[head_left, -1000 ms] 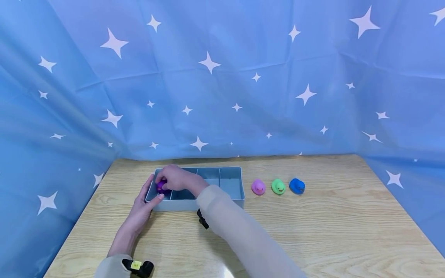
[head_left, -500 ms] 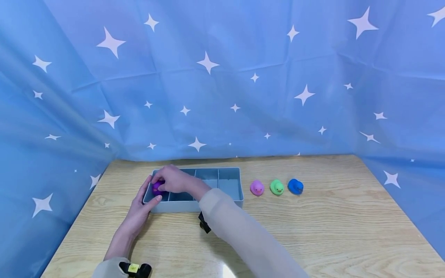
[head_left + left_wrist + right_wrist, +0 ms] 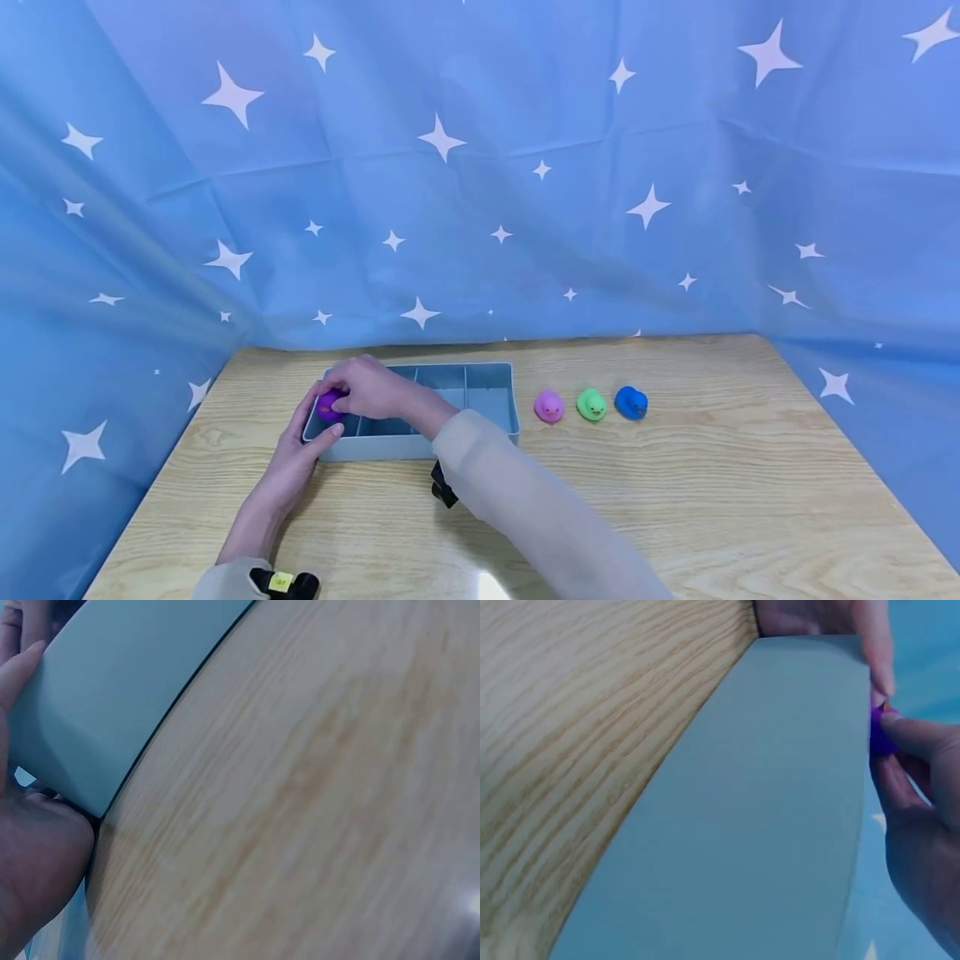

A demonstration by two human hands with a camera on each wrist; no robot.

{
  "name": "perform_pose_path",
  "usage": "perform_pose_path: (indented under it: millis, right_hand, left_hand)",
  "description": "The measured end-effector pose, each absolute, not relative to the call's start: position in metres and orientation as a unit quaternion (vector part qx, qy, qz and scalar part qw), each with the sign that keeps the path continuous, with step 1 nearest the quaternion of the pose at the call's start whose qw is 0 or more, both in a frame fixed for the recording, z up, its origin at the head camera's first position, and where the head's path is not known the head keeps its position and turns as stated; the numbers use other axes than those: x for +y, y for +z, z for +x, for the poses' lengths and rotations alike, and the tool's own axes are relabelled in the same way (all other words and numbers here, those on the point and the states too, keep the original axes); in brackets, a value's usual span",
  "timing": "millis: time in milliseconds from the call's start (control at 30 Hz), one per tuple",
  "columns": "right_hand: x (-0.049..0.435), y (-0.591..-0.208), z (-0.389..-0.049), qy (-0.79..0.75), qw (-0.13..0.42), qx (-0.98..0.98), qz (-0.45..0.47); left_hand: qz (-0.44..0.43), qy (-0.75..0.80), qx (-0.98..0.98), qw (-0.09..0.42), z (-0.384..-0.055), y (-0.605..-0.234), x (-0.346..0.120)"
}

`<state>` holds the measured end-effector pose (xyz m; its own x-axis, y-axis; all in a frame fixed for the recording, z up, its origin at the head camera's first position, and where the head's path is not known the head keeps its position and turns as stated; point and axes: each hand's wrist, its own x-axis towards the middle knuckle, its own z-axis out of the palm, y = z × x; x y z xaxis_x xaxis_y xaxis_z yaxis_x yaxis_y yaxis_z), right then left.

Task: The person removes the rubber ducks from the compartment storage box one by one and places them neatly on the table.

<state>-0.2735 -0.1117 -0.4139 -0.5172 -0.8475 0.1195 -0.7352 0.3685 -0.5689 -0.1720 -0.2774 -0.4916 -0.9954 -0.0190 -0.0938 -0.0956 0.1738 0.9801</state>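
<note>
A grey-blue tray (image 3: 382, 448) with several compartments in a row stands on the table. My right hand (image 3: 371, 387) reaches over it from the right and pinches a purple rubber duck (image 3: 328, 407) at the leftmost compartment. In the right wrist view the purple duck (image 3: 883, 735) shows above the tray's rim, with a bit of orange on it. My left hand (image 3: 292, 458) holds the tray's left end, its thumb at the front rim and its fingers along the left side. The tray's front wall (image 3: 127, 690) fills part of the left wrist view.
To the right of the tray, a pink duck (image 3: 550, 406), a green duck (image 3: 592, 404) and a blue duck (image 3: 631, 402) stand in a row on the wooden table (image 3: 712, 500). Behind hangs a blue curtain (image 3: 525, 283) with white stars.
My right hand has shifted the purple duck slightly left, closer to the tray's left wall. My left hand stays on the tray. The whole head view has drifted a little.
</note>
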Motion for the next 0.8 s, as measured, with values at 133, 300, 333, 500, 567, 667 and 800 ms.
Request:
perform_pose_path:
  millis: [133,300,333,500,567,667,800]
  right_hand:
    - [-0.108,-0.407,-0.272,-0.314,0.093,0.817,-0.475]
    - [-0.099,-0.401,-0.272,-0.329,0.1,0.821,-0.455]
    - [-0.097,-0.399,-0.273,-0.331,0.101,0.823,-0.451]
    - [-0.08,-0.391,-0.275,-0.337,0.105,0.832,-0.428]
    - [-0.072,-0.388,-0.277,-0.342,0.102,0.834,-0.421]
    - [-0.058,-0.384,-0.279,-0.36,0.093,0.831,-0.414]
    - [-0.037,-0.382,-0.281,-0.378,0.084,0.826,-0.409]
  left_hand:
    - [-0.04,0.64,0.767,0.032,-0.172,-0.491,-0.278]
    - [-0.047,0.631,0.774,0.034,-0.172,-0.491,-0.277]
    - [-0.048,0.629,0.776,0.034,-0.172,-0.491,-0.277]
    - [-0.056,0.624,0.779,0.036,-0.172,-0.492,-0.276]
    - [-0.059,0.624,0.779,0.037,-0.172,-0.492,-0.276]
    - [-0.063,0.623,0.779,0.036,-0.172,-0.492,-0.276]
    - [-0.059,0.621,0.781,0.031,-0.171,-0.491,-0.277]
